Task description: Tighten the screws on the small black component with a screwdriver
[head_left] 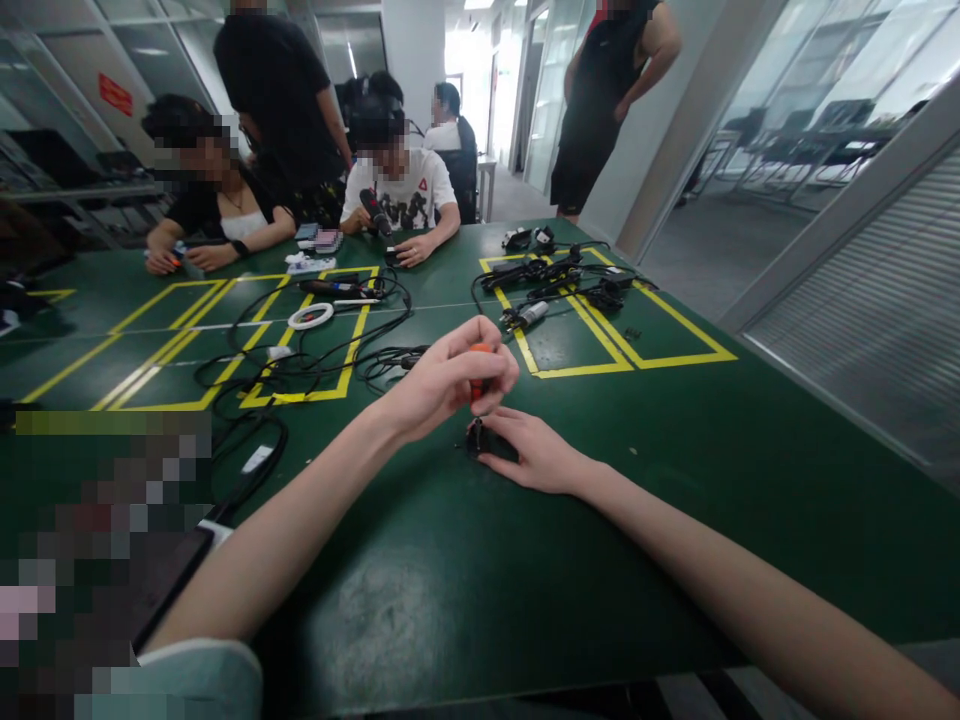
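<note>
My left hand (450, 380) is closed round the orange handle of a small screwdriver (478, 385), held upright with its tip pointing down. Its shaft meets a small black part (484, 442) lying on the green table (420, 580). My right hand (534, 452) lies on the table and pinches that black part, holding it in place. The part is mostly hidden by my fingers, so I cannot make out its shape.
Black cables (300, 365) and a white coil (310, 316) lie inside yellow taped boxes to the left. More black tools and leads (559, 280) sit in a taped box at the back right. Two people sit across the table, others stand behind. A phone (176, 585) lies near left.
</note>
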A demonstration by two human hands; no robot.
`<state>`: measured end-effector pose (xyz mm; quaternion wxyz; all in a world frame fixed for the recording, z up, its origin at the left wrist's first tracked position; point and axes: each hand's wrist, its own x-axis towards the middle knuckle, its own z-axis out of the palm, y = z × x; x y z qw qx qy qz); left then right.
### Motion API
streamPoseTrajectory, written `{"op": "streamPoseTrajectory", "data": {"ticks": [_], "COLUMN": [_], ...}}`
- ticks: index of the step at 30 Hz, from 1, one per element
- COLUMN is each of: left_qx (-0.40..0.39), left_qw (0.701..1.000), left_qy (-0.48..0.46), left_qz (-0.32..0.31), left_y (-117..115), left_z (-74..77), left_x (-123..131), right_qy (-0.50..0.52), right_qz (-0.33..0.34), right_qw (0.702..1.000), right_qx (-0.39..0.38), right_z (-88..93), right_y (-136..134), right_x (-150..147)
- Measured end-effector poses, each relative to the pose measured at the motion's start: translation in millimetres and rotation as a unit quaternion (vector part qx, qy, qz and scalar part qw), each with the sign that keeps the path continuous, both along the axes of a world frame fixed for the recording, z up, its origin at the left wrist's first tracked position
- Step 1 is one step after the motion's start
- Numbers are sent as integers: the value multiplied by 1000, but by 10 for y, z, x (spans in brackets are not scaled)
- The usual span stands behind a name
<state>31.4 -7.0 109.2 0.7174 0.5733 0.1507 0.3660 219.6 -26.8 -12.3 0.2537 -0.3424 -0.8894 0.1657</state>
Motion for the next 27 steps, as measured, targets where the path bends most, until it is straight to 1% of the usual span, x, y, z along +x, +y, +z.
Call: {"op": "streamPoseTrajectory", "data": {"ticks": [4,9,13,15,17,20,24,27], "left_qx": [-6,-8,22,45,54,35,11,10], "left_qw": [1000,1000,999,997,997,999,999,999], "left_qy": [10,13,42,55,49,25,30,25], "left_qz": [7,-1,-6,0,9,16,32,29], "left_y": [-12,-20,-48,-63,-74,-86,-90,-76], "left_z": [18,20,22,22,16,0,-3,16], "left_x": [3,-11,-37,-43,-34,-5,17,7], "right_qy": [-6,0,3,5,8,9,5,3], "right_qz": [3,2,1,3,4,0,-7,-8], "right_qw": [1000,1000,1000,1000,1000,1000,1000,1000], "right_qx": [10,19,21,20,19,17,15,17], "right_z": [-13,-36,-28,-19,-15,-23,-37,-34], "right_y": [-3,-12,-19,-21,-21,-21,-20,-18], "right_x": [-6,-11,-10,-10,-10,-9,-12,-18]}}
